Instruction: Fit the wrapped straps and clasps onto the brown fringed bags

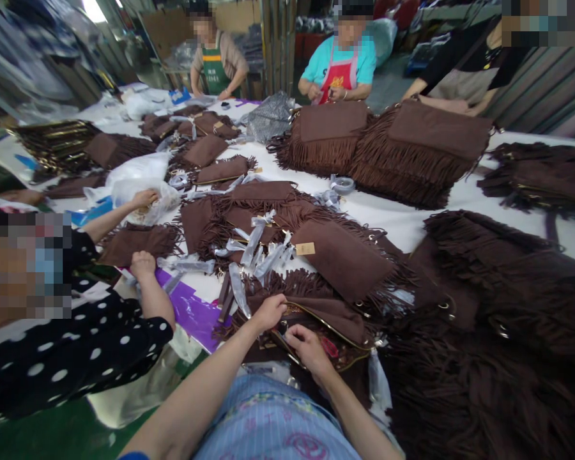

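In front of me lies a dark brown fringed bag (335,312), its gold zipper open so the lining shows. My left hand (269,313) pinches the bag's zippered edge at its left end. At the near side of the opening is my right hand (309,347), fingers curled together over the edge; what sits between its fingertips is hidden. A small red item (329,347) shows inside the bag. Strips of clear plastic wrap (379,380) hang at the bag's right end. Just beyond lies another brown bag (345,259) with a tan tag (305,248).
Large piles of fringed bags (503,383) crowd my right side. Stacked bags (335,124) stand farther back. A co-worker in a polka-dot top (96,338) works close at my left. Purple sheeting (191,306) and a tape roll (342,184) lie on the white table. Several people stand across it.
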The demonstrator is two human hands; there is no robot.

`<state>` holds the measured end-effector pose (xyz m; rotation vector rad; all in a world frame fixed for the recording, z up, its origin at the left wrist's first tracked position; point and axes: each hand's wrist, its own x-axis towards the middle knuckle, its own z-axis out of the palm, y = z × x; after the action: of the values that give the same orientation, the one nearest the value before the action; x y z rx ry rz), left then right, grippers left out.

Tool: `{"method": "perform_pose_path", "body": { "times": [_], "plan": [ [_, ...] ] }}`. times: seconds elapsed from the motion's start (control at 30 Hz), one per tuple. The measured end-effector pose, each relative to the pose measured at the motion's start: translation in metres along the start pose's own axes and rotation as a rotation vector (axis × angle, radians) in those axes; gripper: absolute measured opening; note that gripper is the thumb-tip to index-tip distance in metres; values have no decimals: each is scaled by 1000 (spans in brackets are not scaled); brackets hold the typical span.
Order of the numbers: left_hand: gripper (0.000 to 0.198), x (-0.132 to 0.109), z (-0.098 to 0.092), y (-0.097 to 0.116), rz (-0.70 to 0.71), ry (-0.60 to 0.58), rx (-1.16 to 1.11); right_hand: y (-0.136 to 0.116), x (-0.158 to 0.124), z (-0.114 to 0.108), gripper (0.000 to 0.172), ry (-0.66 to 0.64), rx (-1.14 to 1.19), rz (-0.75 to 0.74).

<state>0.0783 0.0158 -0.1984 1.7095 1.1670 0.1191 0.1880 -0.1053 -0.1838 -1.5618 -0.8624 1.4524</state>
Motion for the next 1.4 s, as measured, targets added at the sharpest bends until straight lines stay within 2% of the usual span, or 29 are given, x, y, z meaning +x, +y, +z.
{"method": "perform_pose_path", "body": {
  "times": [0.13, 0.37, 0.47, 0.57, 0.63, 0.73, 0.8, 0.87, 0.97, 1.07, 1.23, 1.4],
  "plan": [
    [10, 2, 1, -2, -8, 4, -30, -1, 0, 1, 20, 14, 82, 47],
    [19, -7, -1, 0, 64, 25, -107, -5, 0, -3, 34, -1, 240, 235],
    [30, -21, -8, 7, 139, 19, -140, -7, -1, -4, 36, 3, 305, 298],
    [29, -42, -14, 13, 296, -5, -136, -7, -2, -4, 36, 31, 366, 339],
    [27, -57, -16, 16, 398, 29, -119, -7, -3, -3, 36, 57, 406, 352],
    [27, -75, -14, 19, 445, 126, -142, -7, -6, -5, 39, 85, 458, 355],
    [28, -81, -12, 21, 473, 106, -134, -7, -7, -7, 42, 87, 481, 354],
    [28, -83, -10, 22, 511, 47, -32, -8, -9, -10, 44, 78, 489, 350],
    [30, -79, -7, 22, 535, 5, 196, -9, -9, -11, 45, 58, 473, 329],
    [25, -72, 1, 17, 516, 46, 274, -10, -8, -12, 45, 53, 424, 296],
    [16, -63, 15, 5, 427, 150, 125, -9, -10, -22, 37, 76, 254, 221],
    [13, -59, 15, -1, 385, 138, 23, -3, -11, -27, 17, 91, -31, 128]
  ]
}}
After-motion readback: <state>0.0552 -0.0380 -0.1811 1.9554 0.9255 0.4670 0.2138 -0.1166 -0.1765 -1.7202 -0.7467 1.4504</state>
